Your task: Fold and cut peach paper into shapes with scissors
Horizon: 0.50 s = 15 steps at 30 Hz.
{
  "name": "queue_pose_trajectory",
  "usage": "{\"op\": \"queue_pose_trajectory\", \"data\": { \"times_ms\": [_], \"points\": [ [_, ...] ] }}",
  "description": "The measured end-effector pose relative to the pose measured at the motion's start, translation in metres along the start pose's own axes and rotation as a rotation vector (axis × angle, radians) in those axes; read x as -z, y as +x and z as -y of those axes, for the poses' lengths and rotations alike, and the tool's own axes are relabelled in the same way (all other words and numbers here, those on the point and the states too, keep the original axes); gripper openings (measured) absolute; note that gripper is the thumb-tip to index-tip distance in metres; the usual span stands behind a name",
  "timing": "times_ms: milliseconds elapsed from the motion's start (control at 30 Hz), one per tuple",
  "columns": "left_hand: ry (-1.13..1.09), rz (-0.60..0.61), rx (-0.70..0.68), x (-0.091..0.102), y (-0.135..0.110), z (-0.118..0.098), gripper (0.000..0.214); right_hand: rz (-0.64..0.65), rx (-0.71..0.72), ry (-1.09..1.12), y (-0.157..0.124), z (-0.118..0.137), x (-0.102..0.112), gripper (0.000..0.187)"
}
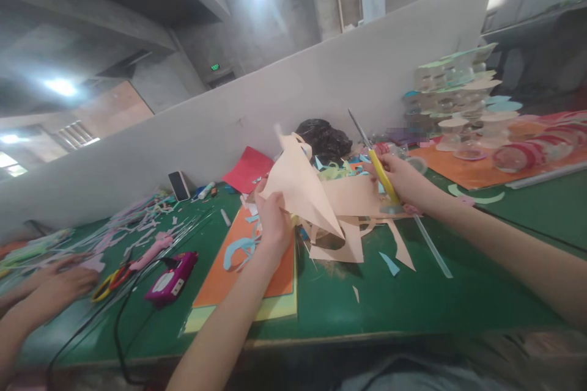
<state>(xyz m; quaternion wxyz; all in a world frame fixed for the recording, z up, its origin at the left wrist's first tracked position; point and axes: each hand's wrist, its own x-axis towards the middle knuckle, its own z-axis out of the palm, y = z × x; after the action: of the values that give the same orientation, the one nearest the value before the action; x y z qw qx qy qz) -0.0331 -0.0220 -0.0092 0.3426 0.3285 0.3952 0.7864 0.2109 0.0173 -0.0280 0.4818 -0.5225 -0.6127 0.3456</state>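
My left hand (274, 220) pinches a sheet of cream-coloured paper (300, 180) that is curled and held up above the table. In my right hand (401, 180) is a utility knife (383, 174) with a yellow handle; its long metal blade points up and away from the paper. Cut cream paper scraps (342, 244) lie beneath both hands. Under my left forearm is a stack of coloured paper (247, 275), orange on top, with a light blue paper cut-out (238, 253) on it.
At the left, a co-worker's hands (64, 281) rest near scissors (110, 284) and a magenta power strip (172, 281) with black cords. A phone (178, 186) leans against the white partition (206, 128). Stacked clear cups with paper discs (458, 98) stand right, behind a clear stick (433, 247).
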Motion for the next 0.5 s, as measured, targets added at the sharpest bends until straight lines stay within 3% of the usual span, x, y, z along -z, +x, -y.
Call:
{"op": "queue_pose_trajectory", "data": {
  "times_ms": [167,300,500],
  "points": [
    [-0.032,0.098,-0.069,0.0,0.0,0.009,0.05,-0.059,-0.002,-0.155,-0.003,0.006,0.005,0.04],
    [-0.041,0.133,-0.104,-0.001,-0.001,0.009,0.043,0.036,-0.06,-0.171,-0.004,0.007,0.002,0.047],
    [-0.069,0.134,-0.134,-0.001,0.003,0.008,0.039,0.114,0.047,-0.19,0.005,-0.005,0.002,0.054]
  ]
}}
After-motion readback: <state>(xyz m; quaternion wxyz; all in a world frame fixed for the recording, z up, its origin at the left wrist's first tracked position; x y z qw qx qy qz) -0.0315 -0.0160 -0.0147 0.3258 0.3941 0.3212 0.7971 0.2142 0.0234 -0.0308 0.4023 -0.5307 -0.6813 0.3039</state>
